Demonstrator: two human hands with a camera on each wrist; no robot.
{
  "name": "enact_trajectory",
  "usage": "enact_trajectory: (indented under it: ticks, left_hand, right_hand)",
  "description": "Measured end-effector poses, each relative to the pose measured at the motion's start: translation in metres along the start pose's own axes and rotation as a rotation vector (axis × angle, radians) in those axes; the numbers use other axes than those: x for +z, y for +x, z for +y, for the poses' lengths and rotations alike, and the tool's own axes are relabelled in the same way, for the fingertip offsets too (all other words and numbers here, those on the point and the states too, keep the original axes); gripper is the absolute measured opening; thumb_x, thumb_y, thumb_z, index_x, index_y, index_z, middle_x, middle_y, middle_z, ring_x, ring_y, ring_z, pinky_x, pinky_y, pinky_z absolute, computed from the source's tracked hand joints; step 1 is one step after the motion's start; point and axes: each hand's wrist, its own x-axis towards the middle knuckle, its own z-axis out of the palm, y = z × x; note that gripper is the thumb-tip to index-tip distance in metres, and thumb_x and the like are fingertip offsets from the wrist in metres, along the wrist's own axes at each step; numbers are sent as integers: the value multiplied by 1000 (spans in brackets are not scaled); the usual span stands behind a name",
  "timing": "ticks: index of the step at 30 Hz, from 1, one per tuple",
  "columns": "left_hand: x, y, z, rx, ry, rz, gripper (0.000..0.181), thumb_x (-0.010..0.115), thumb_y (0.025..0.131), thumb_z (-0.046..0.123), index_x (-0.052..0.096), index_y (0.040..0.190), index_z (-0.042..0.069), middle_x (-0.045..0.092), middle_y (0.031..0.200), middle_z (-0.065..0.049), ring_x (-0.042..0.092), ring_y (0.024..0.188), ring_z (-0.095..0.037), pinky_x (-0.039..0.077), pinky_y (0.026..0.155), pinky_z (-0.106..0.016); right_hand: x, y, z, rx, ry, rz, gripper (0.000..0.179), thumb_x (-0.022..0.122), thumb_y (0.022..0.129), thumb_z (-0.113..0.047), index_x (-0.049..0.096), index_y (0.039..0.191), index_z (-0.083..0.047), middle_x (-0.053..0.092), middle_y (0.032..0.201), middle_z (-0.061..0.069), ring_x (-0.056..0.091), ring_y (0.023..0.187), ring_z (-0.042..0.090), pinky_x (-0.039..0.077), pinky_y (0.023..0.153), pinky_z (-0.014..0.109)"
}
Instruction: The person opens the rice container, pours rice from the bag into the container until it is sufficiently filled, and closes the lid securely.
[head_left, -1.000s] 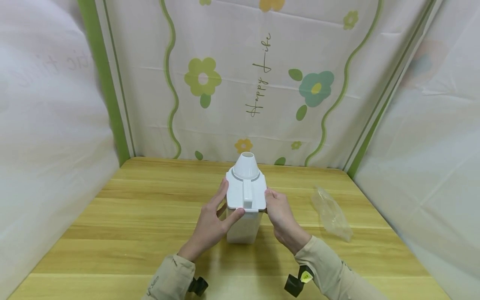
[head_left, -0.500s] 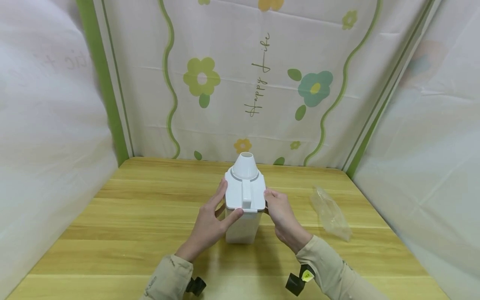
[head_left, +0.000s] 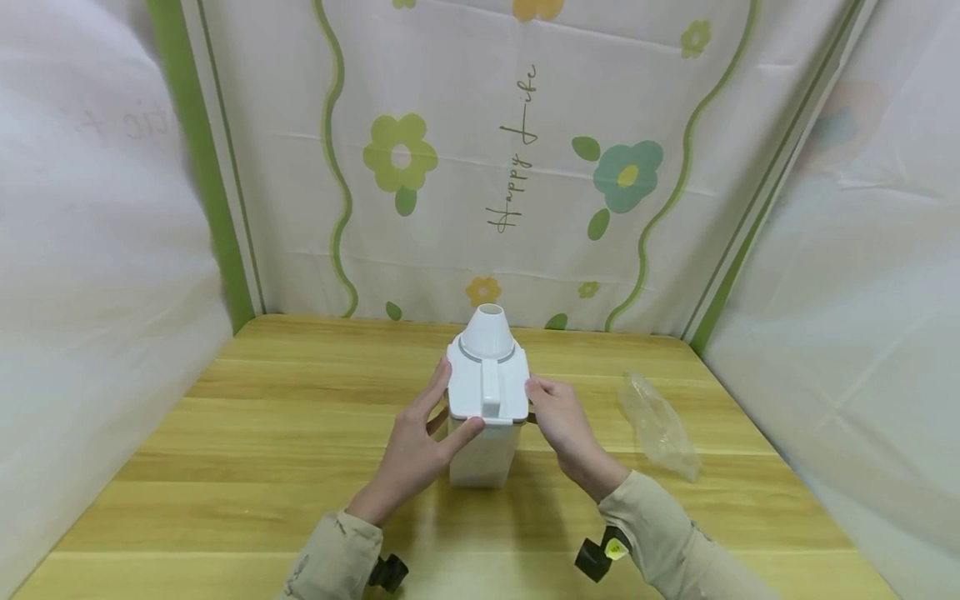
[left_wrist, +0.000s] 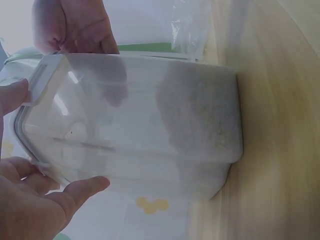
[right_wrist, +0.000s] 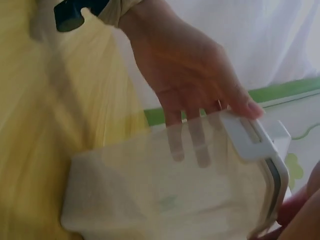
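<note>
A translucent storage container stands upright on the wooden table, with a white lid on top. A cone-shaped white cap with an opening at its tip rises from the lid's far end. Pale, grainy contents fill the lower part of the body in the left wrist view. My left hand holds the container's left side, its thumb on the lid's near edge. My right hand grips the right side at the lid, thumb at the edge; its other fingers are mostly hidden in the head view.
A crumpled clear plastic bag lies on the table to the right of the container. White patterned curtains hang behind the table and along both sides.
The head view has shifted slightly. Both hands keep their places on the container, and the lid and cap look the same.
</note>
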Motion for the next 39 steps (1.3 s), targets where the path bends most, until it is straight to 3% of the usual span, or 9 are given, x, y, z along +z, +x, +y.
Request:
enact_trajectory:
  ticks: [5, 10, 17, 27, 34, 39]
  left_hand:
    - [-1, 1, -1, 1, -10, 14, 83, 76, 88, 14, 26, 151, -5, 21, 158, -14, 25, 142, -30, 46, 96, -53]
    - [-1, 1, -1, 7, -31, 16, 82, 77, 88, 13, 27, 151, -5, 22, 157, -13, 26, 142, -29, 46, 95, -54]
    - [0, 1, -1, 14, -31, 22, 82, 77, 88, 13, 27, 151, -5, 21, 157, -10, 27, 141, -29, 46, 95, -53]
    - [0, 0, -3, 10, -44, 22, 82, 77, 88, 12, 27, 151, -5, 22, 157, -11, 26, 141, -28, 46, 96, -53]
    - [0, 0, -3, 18, -29, 17, 80, 76, 89, 13, 28, 150, -6, 20, 156, -9, 26, 141, -28, 46, 96, -48]
    - [0, 1, -2, 12, -28, 15, 79, 76, 89, 13, 29, 150, -6, 20, 157, -8, 26, 141, -27, 46, 96, -45]
  right_hand:
    - [-4, 2, 1, -71, -157, 33, 37, 46, 104, -17, 64, 121, 12, 49, 141, 21, 41, 133, 36, 43, 102, 52]
    - [-5, 4, 4, -138, -244, 110, 36, 54, 101, -18, 66, 117, 11, 56, 133, 20, 47, 126, 38, 40, 102, 54]
    - [-8, 6, 6, -113, -151, 152, 28, 63, 97, -18, 72, 113, 3, 64, 124, 15, 53, 123, 31, 43, 103, 50]
    - [-7, 10, 6, 15, -2, 161, 26, 68, 94, -15, 73, 111, 3, 69, 113, 14, 64, 99, 26, 46, 97, 47]
    - [-8, 12, 1, 66, 7, 142, 27, 68, 94, -15, 72, 111, 5, 70, 110, 16, 62, 107, 29, 36, 107, 53]
    - [-8, 13, -2, 98, 56, 134, 26, 67, 94, -12, 71, 111, 7, 69, 111, 18, 61, 109, 30, 39, 105, 49]
